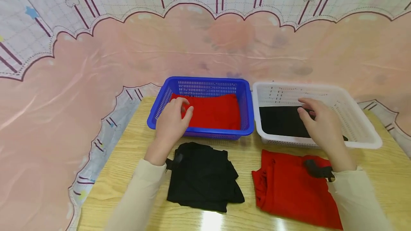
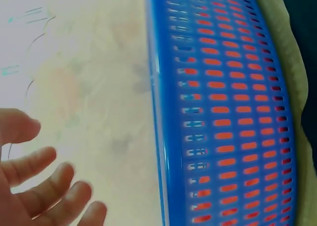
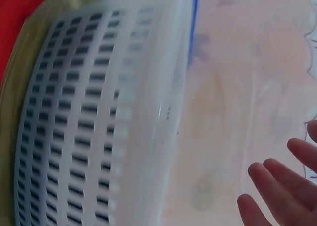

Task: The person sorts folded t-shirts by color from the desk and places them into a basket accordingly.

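In the head view my left hand (image 1: pixel 172 118) hovers over the near left corner of a blue basket (image 1: pixel 196 131), fingers loosely bent and holding nothing. Folded red cloth (image 1: pixel 215 111) lies inside that basket. My right hand (image 1: pixel 322 124), also holding nothing, is over a white basket (image 1: pixel 363 124) with folded black cloth (image 1: pixel 279 120) in it. On the table before the blue basket lies a folded black garment (image 1: pixel 205 179), partly under the left wrist. A folded red garment (image 1: pixel 295 188) lies in front of the white basket, partly covered by the right forearm.
The two baskets stand side by side at the back of a wood-grain table (image 1: pixel 112 188). Behind them hangs a pink and white patterned sheet (image 1: pixel 205 45), which also drapes down past the table's left edge. A dark camera strap (image 1: pixel 173 162) is on the left wrist.
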Demonstrator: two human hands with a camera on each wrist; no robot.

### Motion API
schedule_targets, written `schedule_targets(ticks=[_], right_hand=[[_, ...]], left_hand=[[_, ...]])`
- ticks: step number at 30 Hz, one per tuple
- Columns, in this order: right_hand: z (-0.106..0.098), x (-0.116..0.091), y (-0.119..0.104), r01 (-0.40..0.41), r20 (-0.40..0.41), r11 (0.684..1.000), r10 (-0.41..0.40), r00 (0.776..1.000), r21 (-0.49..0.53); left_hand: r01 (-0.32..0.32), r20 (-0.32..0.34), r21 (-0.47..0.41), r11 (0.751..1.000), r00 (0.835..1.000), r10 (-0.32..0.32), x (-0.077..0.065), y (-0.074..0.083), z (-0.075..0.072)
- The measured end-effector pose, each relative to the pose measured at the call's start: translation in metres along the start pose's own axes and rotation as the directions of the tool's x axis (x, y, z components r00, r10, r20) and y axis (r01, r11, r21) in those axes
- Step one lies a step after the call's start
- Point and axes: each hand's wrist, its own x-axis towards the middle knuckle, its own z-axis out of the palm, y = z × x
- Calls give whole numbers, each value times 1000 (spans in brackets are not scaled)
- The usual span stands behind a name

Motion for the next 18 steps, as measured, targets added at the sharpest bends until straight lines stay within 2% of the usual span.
schedule_targets(ticks=[4, 9, 12, 15, 18], right_hand=[[6, -10, -7, -53, -18, 993, 55, 998, 102], [17, -23, -15, -133, -18, 970, 140, 990, 202], [22, -27, -17, -159, -2, 960, 164, 986, 232], [27, -30, -18, -175, 20, 952, 176, 984, 251], [32, -32, -17, -169, 42, 947, 164, 986, 274]], left_hand=[[52, 80, -137, 989, 996, -41, -15, -4, -10], [133, 202, -242, 961, 976, -84, -33, -13, -16], [186, 281, -251, 950, 953, -113, -39, -21, -17], [237, 363, -249, 939, 922, -137, -44, -33, -15], [267, 416, -250, 931, 898, -146, -48, -44, -13]])
